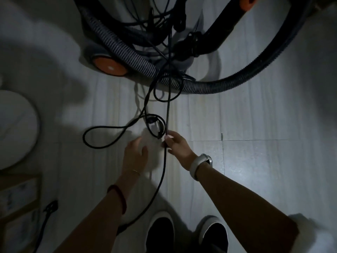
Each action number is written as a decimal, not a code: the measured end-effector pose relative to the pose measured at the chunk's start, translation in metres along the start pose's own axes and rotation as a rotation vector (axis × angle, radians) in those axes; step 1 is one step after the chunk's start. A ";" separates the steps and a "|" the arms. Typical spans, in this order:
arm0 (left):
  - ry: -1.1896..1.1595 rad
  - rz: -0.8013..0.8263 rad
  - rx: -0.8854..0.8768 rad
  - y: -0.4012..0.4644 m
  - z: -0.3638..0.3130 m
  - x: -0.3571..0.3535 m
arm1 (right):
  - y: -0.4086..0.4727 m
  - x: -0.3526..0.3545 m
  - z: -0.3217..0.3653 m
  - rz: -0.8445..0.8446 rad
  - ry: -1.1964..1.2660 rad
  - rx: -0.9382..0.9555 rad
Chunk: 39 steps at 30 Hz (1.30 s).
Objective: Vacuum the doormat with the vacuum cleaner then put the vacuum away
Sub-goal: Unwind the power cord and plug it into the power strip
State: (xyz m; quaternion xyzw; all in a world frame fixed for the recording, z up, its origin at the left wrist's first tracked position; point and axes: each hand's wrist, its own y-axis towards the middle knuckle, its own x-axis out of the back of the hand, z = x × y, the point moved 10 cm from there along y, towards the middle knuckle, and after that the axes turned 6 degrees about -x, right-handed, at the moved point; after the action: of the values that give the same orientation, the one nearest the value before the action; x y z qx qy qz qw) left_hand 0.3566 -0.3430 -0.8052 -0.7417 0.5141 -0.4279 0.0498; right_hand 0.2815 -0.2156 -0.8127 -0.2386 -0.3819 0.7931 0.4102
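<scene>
vacuum cleaner (109, 66) cord (165, 161) | right hand (177, 145) pinches it | left hand (135, 154) open, fingers spread

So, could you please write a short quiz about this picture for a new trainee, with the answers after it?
1. True or false: the right hand pinches the black power cord.
2. Which is the left hand doing? A) gripping the ribbed hose B) open above the floor, holding nothing C) touching the orange wheel
3. Fill in: the cord lies in loops on the pale tiled ____.

Key: 1 true; 2 B; 3 floor.
</scene>
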 end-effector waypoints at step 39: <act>-0.544 0.061 -0.508 -0.234 -0.679 0.394 | -0.550 0.157 0.426 -0.632 -0.395 0.430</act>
State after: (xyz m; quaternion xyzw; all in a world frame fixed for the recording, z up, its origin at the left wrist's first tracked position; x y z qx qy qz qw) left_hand 0.1002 -0.3025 -0.0280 -0.8015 0.5935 -0.0725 0.0117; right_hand 0.1583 -0.0554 -0.1283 0.1374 -0.3333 0.7203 0.5926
